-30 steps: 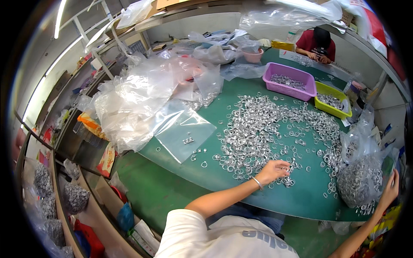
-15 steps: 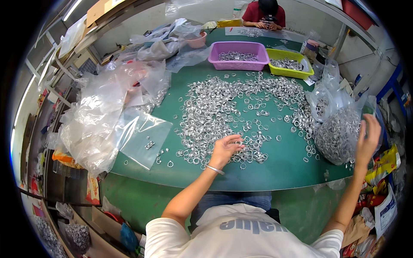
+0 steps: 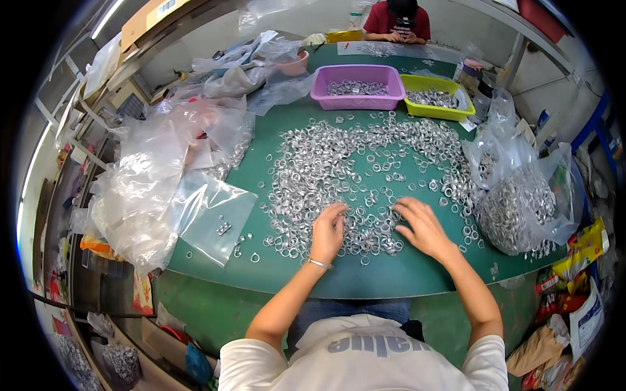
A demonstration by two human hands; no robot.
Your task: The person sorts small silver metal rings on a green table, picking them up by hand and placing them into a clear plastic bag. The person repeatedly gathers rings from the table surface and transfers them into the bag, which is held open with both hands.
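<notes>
Many silver metal rings (image 3: 303, 176) lie in a broad loose spread on the green table (image 3: 287, 274). My left hand (image 3: 328, 233) rests at the near part of this spread, fingers bent and thumb a little apart, with nothing visible in it. Across a small cluster of rings (image 3: 368, 228), my right hand (image 3: 422, 227) is held palm-down with its fingers spread, the fingertips at the cluster's right side. A clear plastic bag full of rings (image 3: 512, 212) stands at the right of the table, its mouth open.
Behind the rings stand a purple basket (image 3: 357, 102) and a yellow-green basket (image 3: 443, 114), both holding rings. Clear plastic bags (image 3: 140, 189) heap up on the left, beside a flat bag (image 3: 215, 212) with small metal pieces. Another person (image 3: 398, 26) sits at the far end.
My right hand has left the bag at the right and come over to the rings in the middle. My left hand has shifted slightly left. The bag's mouth has sagged outward.
</notes>
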